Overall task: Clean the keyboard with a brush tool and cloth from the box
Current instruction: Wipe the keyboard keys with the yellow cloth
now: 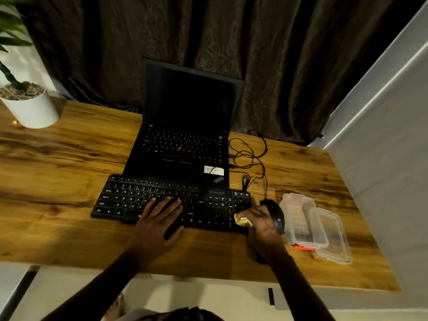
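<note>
1. The black keyboard (171,202) lies on the wooden worktop (58,158), just in front of a dark laptop (185,126).
2. The left hand (157,224) lies flat on the middle keys. Its fingers are spread out and it grips nothing. It looks like it is holding the keyboard in place.
3. The right hand (261,224) is closed around a small yellow cloth (242,220). The cloth sits on the right end of the keyboard, near the number keys.
4. A black mouse (274,214) sits right beside that hand, on its right side.
5. A clear plastic box (301,218) is open further to the right. Its lid (331,235) leans on it. A small orange thing (303,247) peeks out at the near edge of the box. It may be the brush tool, but it is too hidden to tell.
6. I think this is the wiping step, with the cloth at the right end of the keys.
7. Next, the cloth should slide to the left over the other keys. The left hand will have to lift out of the way so the middle keys get wiped too.
</note>
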Demonstrator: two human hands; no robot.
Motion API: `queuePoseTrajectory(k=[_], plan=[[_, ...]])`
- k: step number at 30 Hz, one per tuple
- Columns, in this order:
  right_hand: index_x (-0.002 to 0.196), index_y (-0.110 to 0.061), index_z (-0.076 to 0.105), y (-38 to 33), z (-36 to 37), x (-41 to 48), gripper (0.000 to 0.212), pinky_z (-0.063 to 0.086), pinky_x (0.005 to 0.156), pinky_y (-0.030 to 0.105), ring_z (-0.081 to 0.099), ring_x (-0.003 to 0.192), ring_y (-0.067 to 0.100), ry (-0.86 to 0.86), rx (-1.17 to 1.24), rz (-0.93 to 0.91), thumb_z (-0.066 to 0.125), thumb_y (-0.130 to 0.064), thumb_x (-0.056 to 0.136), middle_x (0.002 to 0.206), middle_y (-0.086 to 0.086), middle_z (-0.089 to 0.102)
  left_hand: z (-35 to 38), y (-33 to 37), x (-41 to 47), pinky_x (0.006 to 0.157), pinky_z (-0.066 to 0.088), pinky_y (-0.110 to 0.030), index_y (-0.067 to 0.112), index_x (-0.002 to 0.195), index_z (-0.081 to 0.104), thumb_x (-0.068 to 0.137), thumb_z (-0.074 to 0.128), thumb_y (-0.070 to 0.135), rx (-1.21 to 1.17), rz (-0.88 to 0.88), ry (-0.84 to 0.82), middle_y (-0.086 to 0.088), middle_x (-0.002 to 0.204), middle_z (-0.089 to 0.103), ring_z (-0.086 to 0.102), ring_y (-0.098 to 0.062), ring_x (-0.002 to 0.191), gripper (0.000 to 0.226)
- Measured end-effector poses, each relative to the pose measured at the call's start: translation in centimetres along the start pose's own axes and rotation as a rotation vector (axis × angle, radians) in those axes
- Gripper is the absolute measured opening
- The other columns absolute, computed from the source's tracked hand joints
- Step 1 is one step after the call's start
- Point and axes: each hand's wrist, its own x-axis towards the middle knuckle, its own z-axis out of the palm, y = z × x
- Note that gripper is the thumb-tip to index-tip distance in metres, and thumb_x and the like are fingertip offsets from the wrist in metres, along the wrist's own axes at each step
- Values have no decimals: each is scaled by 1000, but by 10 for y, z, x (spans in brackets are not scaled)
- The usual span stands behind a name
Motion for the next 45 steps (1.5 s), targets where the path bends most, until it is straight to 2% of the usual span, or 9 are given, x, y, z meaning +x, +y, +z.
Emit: queuePoseTrajectory(k=[3,7,11,16,19,25,33,40,45], plan=[[116,-24,64,-16,2,1,40,42,97,30,45,115,14,12,22,-96,50,1,87,120,-2,57,1,0,0,121,19,-51,21,145,50,100,29,60,-6,0,7,3,156,43,30,-17,148,63],[118,-21,64,4,-5,-8,33,36,100,25,45,115,16,-5,8,-6,57,-5,90,124,-1,51,0,-1,1,120,21,-51,20,144,51,99,33,59,-2,12,17,2,155,44,31,-18,148,62],[111,-19,68,17,-3,-17,27,48,94,37,52,110,27,53,10,42,66,-9,86,116,10,60,-1,-1,1,119,22,-51,20,144,51,98,35,59,2,6,18,2,154,44,32,-18,147,62],[106,-17,68,-30,12,-9,34,49,82,36,56,103,25,53,36,-68,38,-21,89,105,6,66,-3,2,0,120,21,-50,21,145,51,98,36,59,-18,-9,18,4,155,44,30,-16,148,62],[106,-17,68,-37,13,-6,37,51,81,39,56,103,24,5,61,-122,36,-19,88,105,4,68,-5,3,1,120,22,-51,21,145,51,99,34,59,-28,-15,14,4,155,44,30,-16,148,62],[112,-27,63,2,0,-17,30,50,94,37,48,115,20,7,-63,44,63,-14,85,116,0,61,-5,2,0,120,23,-51,22,146,50,99,35,59,-21,-13,0,4,156,42,28,-15,149,62],[103,-15,69,-54,16,-11,37,53,75,31,61,95,24,-3,56,-93,35,-22,90,99,6,69,-7,4,0,118,24,-51,20,143,53,98,38,56,-14,2,50,2,153,46,33,-17,146,60],[116,-24,66,-21,9,-12,42,46,92,35,53,115,23,-4,27,98,32,-31,93,117,1,65,-3,1,1,118,26,-53,20,143,54,99,36,57,-24,3,35,2,154,45,33,-17,147,60],[125,-20,60,-65,21,-1,41,40,98,30,43,121,21,-92,-2,-14,35,-15,93,127,1,59,-3,0,1,118,25,-53,19,142,55,98,38,56,-17,8,37,1,153,47,34,-18,146,60]])
